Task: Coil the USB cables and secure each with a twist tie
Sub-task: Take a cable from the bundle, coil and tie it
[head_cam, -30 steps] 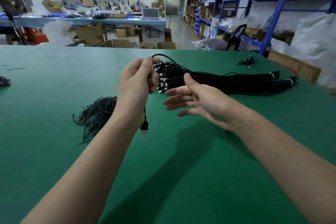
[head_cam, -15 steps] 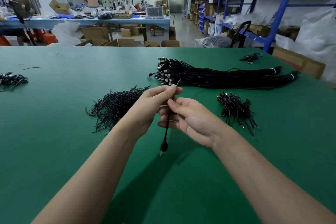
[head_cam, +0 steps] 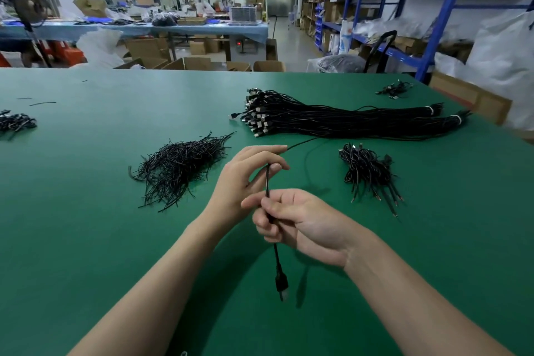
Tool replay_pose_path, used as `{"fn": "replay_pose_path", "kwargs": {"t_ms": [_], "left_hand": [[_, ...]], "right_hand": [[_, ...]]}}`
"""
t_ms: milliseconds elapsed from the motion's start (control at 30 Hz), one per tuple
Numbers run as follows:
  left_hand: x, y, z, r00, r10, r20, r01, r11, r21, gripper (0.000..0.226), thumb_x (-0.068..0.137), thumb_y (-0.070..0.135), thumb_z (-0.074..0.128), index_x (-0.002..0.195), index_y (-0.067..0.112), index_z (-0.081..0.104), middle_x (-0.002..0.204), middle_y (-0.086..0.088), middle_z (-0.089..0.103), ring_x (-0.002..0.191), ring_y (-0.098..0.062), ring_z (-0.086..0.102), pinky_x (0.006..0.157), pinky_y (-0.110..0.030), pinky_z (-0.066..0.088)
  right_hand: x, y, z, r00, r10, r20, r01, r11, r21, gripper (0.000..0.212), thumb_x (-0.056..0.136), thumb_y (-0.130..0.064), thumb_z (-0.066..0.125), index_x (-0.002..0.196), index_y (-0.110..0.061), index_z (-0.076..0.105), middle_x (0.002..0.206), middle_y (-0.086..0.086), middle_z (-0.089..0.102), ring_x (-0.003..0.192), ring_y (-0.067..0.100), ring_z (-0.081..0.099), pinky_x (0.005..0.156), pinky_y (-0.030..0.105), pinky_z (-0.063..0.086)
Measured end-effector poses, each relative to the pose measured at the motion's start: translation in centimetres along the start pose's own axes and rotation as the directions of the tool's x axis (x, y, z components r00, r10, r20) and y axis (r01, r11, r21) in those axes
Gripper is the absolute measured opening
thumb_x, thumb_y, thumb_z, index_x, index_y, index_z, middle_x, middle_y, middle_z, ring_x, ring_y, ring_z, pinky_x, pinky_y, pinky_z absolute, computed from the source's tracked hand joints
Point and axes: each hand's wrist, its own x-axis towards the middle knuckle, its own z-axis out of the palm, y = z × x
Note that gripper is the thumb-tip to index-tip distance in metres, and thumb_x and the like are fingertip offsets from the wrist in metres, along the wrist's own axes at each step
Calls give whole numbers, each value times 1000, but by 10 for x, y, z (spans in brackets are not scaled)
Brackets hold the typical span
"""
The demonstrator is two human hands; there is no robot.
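Observation:
A single black USB cable hangs between both hands above the green table. My left hand pinches it at the top, between thumb and fingertips. Just below, my right hand pinches the same cable, and its plug dangles beneath. The rest of the cable trails back toward the long bundle of black USB cables. A loose heap of black twist ties lies left of my hands. A small pile of coiled, tied cables lies to the right.
Another small black bunch sits at the table's left edge and one more at the far right corner. Blue shelving and cardboard boxes stand beyond the table.
Both hands have dropped lower and nearer to me. My right hand, open a second ago, now pinches the cable below my left. More cable with the plug hangs beneath.

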Motion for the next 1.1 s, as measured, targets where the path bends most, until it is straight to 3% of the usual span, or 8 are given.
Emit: {"fn": "replay_pose_path", "kwargs": {"t_ms": [200,333,400,567,633,800,900,1100], "left_hand": [[20,-4,-22,988,139,59,-147,978,150,10,97,15,67,92,10,74,115,4,73,114,-16,64,98,-41,50],[48,23,-48,969,99,-227,-107,994,-25,19,104,21,55,90,20,67,109,6,74,107,-9,69,94,-32,54],[61,34,-62,933,149,-328,-151,988,20,27,108,29,48,93,21,69,103,8,75,100,-2,70,87,-22,52],[60,27,-45,998,-3,-57,7,998,61,28,109,23,43,110,16,70,87,16,72,88,-4,67,85,-27,51],[51,14,-30,998,-65,9,64,997,52,28,109,20,41,113,21,69,82,13,70,80,4,62,76,-16,46],[30,-2,5,977,-209,51,213,973,-88,29,110,19,42,112,20,70,69,10,52,63,-3,46,62,-20,37],[35,-6,8,961,-277,-12,274,953,-126,29,110,21,41,111,18,71,66,11,49,65,-9,45,64,-29,36],[56,-5,1,959,-281,-22,279,958,-74,32,111,23,41,111,14,71,63,10,44,62,-3,43,64,-23,33]], "right_hand": [[-19,-25,13,994,15,110,32,910,-413,25,109,-14,42,108,-8,67,67,-3,51,57,9,37,59,18,34],[-28,-46,23,977,68,202,72,788,-612,27,109,-11,40,113,-6,67,70,-6,56,58,9,39,61,19,37],[-29,-48,24,977,86,197,69,741,-668,28,109,-9,40,115,-5,66,71,-7,57,59,9,40,63,22,38],[-33,-53,9,994,12,108,50,831,-553,26,108,-10,42,108,-11,67,72,-4,59,60,9,43,62,20,37],[-36,-53,6,991,-7,135,66,897,-438,26,107,-13,44,105,-14,69,71,-2,59,59,8,44,62,18,38],[-39,-51,2,979,-78,188,116,972,-203,25,106,-13,42,106,-8,67,71,0,59,62,11,47,63,21,40],[-40,-36,1,986,17,167,16,980,-196,24,107,-11,41,108,-4,64,74,2,60,64,12,49,64,22,41],[-38,-10,-7,982,154,110,-137,980,-142,28,108,-14,41,106,-8,68,67,-2,48,61,11,34,59,22,28]]}}
